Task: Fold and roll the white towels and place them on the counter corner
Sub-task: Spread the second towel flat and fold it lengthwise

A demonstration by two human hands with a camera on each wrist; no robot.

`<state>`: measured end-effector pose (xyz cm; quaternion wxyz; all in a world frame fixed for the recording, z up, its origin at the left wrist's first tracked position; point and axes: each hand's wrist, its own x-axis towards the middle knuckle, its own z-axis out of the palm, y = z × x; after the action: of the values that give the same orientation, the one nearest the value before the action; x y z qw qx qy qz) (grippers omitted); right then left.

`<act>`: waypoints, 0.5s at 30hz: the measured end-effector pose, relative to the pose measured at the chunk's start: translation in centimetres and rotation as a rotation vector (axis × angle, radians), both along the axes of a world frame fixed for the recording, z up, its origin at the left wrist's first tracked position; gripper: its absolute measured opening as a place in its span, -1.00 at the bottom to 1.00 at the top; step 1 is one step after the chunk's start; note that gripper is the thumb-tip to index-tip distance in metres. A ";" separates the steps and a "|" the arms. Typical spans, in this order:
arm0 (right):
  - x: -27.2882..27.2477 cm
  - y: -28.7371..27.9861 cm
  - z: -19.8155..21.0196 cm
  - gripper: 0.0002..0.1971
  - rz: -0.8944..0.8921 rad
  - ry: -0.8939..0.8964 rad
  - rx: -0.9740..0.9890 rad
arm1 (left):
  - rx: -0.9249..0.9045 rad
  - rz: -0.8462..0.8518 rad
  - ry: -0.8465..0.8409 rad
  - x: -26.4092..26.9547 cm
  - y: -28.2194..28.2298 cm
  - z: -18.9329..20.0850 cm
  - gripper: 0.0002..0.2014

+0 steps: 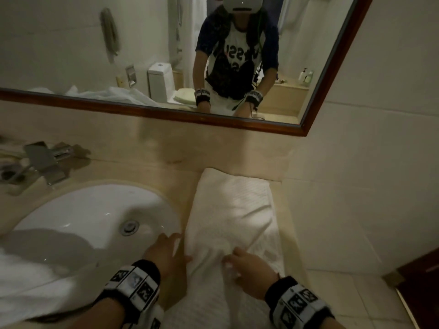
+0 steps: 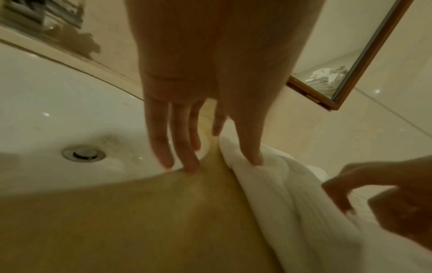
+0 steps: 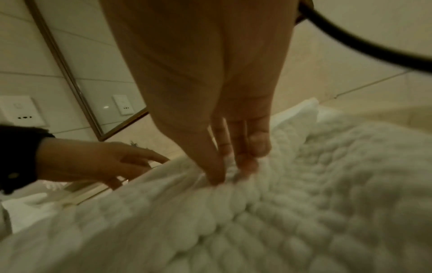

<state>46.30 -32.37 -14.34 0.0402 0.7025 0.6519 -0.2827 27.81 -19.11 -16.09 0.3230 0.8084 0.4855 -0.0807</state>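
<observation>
Both forearms reach forward, each wrist wrapped in a black band with white marker tiles. The left hand (image 1: 166, 251) lies low with fingers straight and slightly spread, thumb out sideways. The right hand (image 1: 249, 264) curls, thumb and fingertips (image 3: 245, 164) pinched together.

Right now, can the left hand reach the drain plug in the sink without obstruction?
Probably yes. The left hand rests at the sink rim with straight fingers, and the bowl down to the drain plug looks bare. Only its thumb touches the white towel, so nothing holds it back.
</observation>
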 end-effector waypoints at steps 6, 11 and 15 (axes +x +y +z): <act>-0.4 -3.2 1.2 -0.78 -0.162 0.235 0.616 | -0.076 -0.020 -0.142 0.8 -2.7 0.0 -0.69; 3.2 -8.0 -1.4 -0.73 -0.322 0.114 0.620 | -0.047 -0.038 -0.042 1.2 -2.2 -0.7 -0.56; 3.4 -8.6 -3.0 -0.93 -0.187 -0.069 0.466 | -0.058 -0.072 -0.022 1.4 -2.8 -0.6 -0.56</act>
<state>49.67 -41.01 -17.31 -0.1271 0.7594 0.6297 -0.1034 29.23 -21.96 -16.67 0.3484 0.8166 0.4498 -0.0975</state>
